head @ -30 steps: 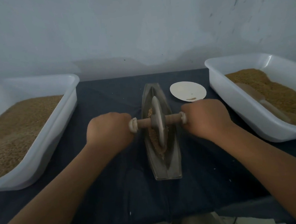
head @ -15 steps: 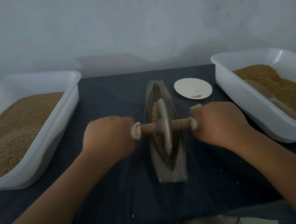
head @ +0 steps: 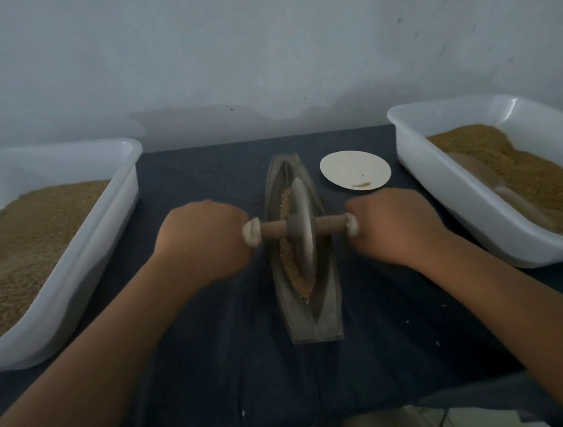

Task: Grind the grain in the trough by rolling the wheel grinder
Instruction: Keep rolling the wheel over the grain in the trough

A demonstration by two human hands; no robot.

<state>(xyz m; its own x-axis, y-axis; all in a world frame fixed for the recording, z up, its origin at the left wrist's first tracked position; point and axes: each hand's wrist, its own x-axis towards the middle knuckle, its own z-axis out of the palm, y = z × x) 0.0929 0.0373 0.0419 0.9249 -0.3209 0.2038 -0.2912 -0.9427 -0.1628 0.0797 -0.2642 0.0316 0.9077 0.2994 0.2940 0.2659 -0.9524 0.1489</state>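
Seen from the head camera, the trough (head: 312, 320) lies lengthwise on the dark cloth (head: 220, 374), narrow and boat-shaped, running straight away from the person. The wheel grinder (head: 304, 228) stands upright in its groove, about midway along the trough, with its wooden axle (head: 273, 231) crossing over both rims. The left hand (head: 203, 241) is closed in a fist round the axle end to the left of the trough, and the right hand (head: 398, 226) grips the end to the right of it; the fingers themselves are hidden under the backs of the hands. The grain (head: 289, 257) forms a thin tan strip in the groove, beside and under the wheel, reaching toward the near end of the trough.

To the left of the trough sits the left tub (head: 82, 267), and to its right the right tub (head: 462, 213), both holding tan grain or meal. A pale plate (head: 355, 171) lies just right of the trough's far end.

Judging by this, the rolling stroke is in hand, and much grain looks coarse. The next move calls for even pressure from both hands, with the wheel upright in the groove.
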